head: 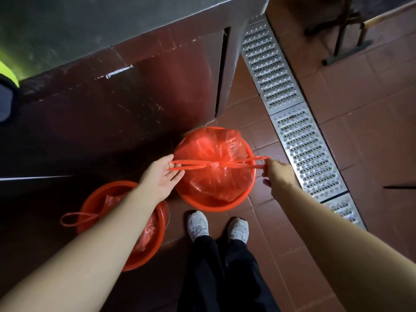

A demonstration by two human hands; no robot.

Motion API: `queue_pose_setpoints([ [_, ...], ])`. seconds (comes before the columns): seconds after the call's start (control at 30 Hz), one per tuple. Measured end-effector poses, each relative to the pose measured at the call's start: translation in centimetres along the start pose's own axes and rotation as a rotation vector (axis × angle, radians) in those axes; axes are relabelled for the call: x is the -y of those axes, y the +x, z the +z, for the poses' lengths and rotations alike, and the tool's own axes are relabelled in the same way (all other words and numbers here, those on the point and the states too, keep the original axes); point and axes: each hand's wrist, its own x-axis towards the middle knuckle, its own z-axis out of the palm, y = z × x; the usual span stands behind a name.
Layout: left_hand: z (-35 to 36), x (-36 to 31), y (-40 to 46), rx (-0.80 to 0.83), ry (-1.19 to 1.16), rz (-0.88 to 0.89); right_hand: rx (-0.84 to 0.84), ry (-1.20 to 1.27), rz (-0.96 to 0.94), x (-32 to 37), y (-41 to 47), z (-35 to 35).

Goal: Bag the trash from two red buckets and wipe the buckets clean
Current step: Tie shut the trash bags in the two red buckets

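The person is pulling a red bag's (213, 158) drawstring loops apart: the left hand (161, 179) is hooking one loop (186, 165) with curled fingers, and the right hand (278, 174) is pinching the other. The bag is sitting in a red bucket (243, 199) on the tiled floor (360, 143), beside a metal drain grate (301, 140). A second red bucket (146, 253) is standing nearer the person's left, holding another bag.
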Motion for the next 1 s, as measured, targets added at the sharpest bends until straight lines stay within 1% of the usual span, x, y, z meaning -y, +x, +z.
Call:
queue_pose_setpoints([
  [0.07, 0.3, -0.1, -0.5, 0.121, -0.063, -0.029, 0.049, 0.202, 0.012, 0.7, -0.7, 0.8],
  [0.13, 0.7, -0.4, -1.1, 0.238, -0.095, -0.061, 0.222, 0.325, 0.038, 1.2, -1.4, 1.3],
  [0.2, 1.0, -0.8, -1.7, 0.327, -0.018, -0.058, 0.412, 0.387, 0.083, 1.4, -2.4, 1.7],
  [0.27, 1.4, -1.0, -2.4, 0.393, 0.100, -0.058, 0.534, 0.403, 0.067, 1.4, -3.1, 1.9],
  [0.33, 1.7, -1.0, -2.8, 0.412, 0.239, -0.079, 0.608, 0.343, -0.006, 1.3, -3.5, 1.9],
  [0.43, 2.0, -0.9, -3.1, 0.356, 0.446, -0.101, 0.653, 0.231, -0.032, 1.1, -3.5, 1.5],
  [0.5, 1.6, -1.3, -2.9, 0.295, 0.573, -0.075, 0.647, 0.071, -0.068, 1.2, -3.0, 0.5],
  [0.53, 1.3, -1.7, -2.8, 0.280, 0.649, -0.052, 0.656, -0.084, -0.124, 1.3, -2.9, -0.2],
  [0.57, 0.9, -2.1, -2.7, 0.281, 0.718, -0.038, 0.677, -0.307, -0.208, 1.4, -2.7, -0.9],
  [0.6, 0.6, -2.6, -2.5, 0.286, 0.764, -0.037, 0.701, -0.580, -0.319, 1.4, -2.6, -1.6],
  [0.63, 0.5, -3.0, -2.4, 0.286, 0.777, -0.041, 0.718, -0.847, -0.444, 1.3, -2.4, -2.1],
  [0.67, 0.4, -3.3, -2.2, 0.273, 0.749, -0.043, 0.722, -1.042, -0.563, 1.0, -2.3, -2.4],
  [0.7, 0.5, -3.5, -2.1, 0.247, 0.682, -0.041, 0.710, -1.138, -0.659, 0.7, -2.4, -2.6],
  [0.83, 0.6, -3.8, -1.3, 0.057, 0.268, -0.041, 0.592, -1.140, -1.058, -0.9, -2.4, -4.2],
  [0.87, 0.5, -4.1, -1.2, 0.024, 0.199, -0.037, 0.579, -1.147, -1.131, -1.2, -2.3, -4.7],
  [0.93, 0.5, -4.6, -0.9, 0.008, 0.140, -0.018, 0.559, -1.171, -1.179, -1.5, -2.2, -5.3],
  [1.0, 0.6, -4.8, -0.6, 0.023, 0.123, 0.015, 0.551, -1.216, -1.137, -1.3, -2.0, -4.8],
])
